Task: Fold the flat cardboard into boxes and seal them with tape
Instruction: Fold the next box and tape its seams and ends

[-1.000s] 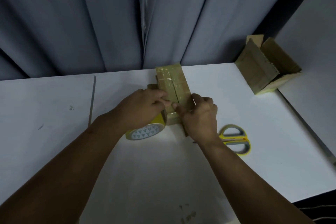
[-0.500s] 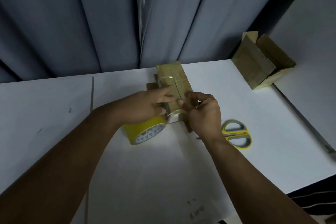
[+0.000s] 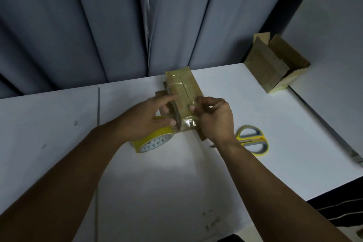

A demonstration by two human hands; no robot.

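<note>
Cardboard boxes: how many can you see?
2. A taped box lies mid-table; an open box sits at the far right corner. Flat cardboard under the taped one may hide more.

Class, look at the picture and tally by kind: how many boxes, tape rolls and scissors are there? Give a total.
Boxes: 2 (taped box, open box)
Tape roll: 1
Scissors: 1
Total: 4

No legible text, brand, number or sign can be made out. Only a pattern of small grey triangles is printed on the inner core of the yellow tape roll [image 3: 155,143]; no letters are discernible there.
</note>
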